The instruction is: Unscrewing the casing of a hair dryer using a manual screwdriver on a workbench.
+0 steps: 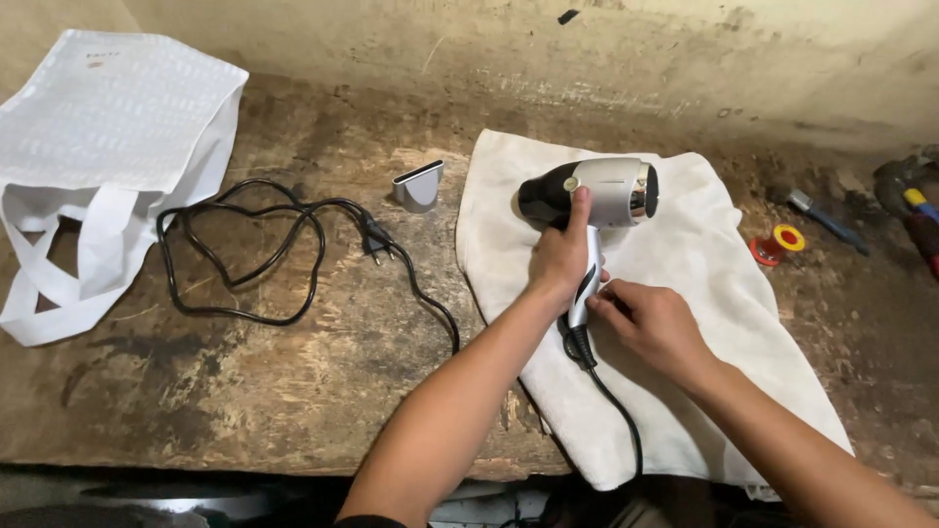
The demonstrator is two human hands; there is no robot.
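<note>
A silver and black hair dryer (599, 192) lies on a white towel (704, 284) spread on a worn wooden bench. My left hand (560, 256) grips the dryer's handle, thumb stretched up onto the body. My right hand (653, 323) pinches the lower end of the handle where the black cord (293, 220) leaves it. The cord runs off the bench front, loops on the wood to the left, and its plug (377, 242) lies loose. A grey nozzle attachment (420, 185) stands apart, left of the towel.
A white woven bag (108, 127) with straps lies at the back left. To the right sit a red and yellow spool (780, 242), a screwdriver (827, 221) and tool handles (915, 200). A stained wall runs behind the bench.
</note>
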